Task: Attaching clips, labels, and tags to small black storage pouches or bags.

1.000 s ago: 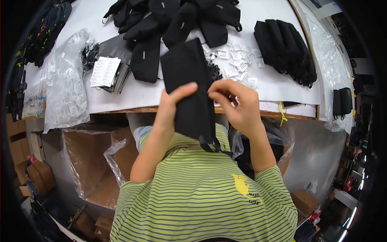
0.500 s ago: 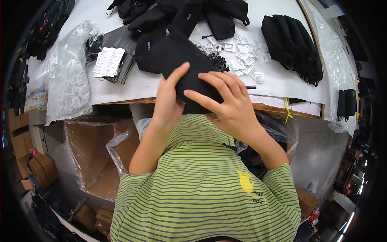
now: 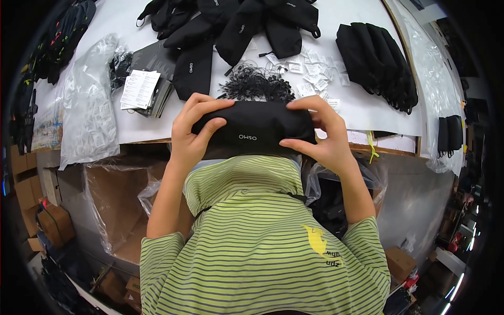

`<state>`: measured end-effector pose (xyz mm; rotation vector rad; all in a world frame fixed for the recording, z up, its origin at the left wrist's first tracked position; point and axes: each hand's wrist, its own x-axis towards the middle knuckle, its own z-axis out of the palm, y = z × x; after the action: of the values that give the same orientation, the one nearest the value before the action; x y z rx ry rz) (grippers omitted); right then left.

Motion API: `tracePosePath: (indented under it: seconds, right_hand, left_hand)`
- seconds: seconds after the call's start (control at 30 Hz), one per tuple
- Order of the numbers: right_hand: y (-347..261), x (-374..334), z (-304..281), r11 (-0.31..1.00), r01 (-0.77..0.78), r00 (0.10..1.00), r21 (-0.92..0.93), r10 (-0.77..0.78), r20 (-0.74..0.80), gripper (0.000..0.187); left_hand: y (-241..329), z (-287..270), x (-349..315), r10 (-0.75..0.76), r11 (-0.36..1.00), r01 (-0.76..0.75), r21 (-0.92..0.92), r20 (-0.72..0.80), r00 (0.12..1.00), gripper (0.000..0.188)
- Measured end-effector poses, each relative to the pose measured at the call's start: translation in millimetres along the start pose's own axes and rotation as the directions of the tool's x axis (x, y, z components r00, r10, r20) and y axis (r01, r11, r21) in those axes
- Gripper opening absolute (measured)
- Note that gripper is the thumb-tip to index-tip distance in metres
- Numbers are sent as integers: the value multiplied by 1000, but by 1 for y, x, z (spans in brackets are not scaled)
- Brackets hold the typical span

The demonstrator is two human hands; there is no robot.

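I hold a black fabric pouch sideways in front of me, just at the table's near edge. My left hand grips its left end, thumb on the front and fingers curled over the top. My right hand grips its right end the same way. Behind the pouch a heap of thin black cords lies on the white table.
Several more black pouches lie at the table's back, and a row of stacked black pouches at the right. Small white tags are scattered near the cords. White leaflets and clear plastic bags sit left. Cardboard boxes stand below.
The pouch hung upright in my hands a second ago. I have turned it to lie sideways and lowered it toward me, with both hands now at its ends.
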<state>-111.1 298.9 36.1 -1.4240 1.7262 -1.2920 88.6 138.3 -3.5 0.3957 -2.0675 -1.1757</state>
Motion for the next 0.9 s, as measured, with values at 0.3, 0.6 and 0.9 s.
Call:
tracePosePath:
  seconds: [0.3, 0.6, 0.9]
  right_hand:
    - [20, -5, -18, 992, 11, 998, -129, -2, 67, 14]
    - [70, 18, -166, 980, -51, 801, -192, -75, -593, 29]
    - [136, 39, -324, 446, -567, 569, -692, -396, -721, 36]
  left_hand:
    - [-7, 1, 1, -50, 999, 51, -4, 146, 988, 16]
    - [113, 51, 28, 315, 87, 8, -996, 35, 948, 76]
    - [177, 79, 47, 589, -279, 377, -883, 153, 794, 77]
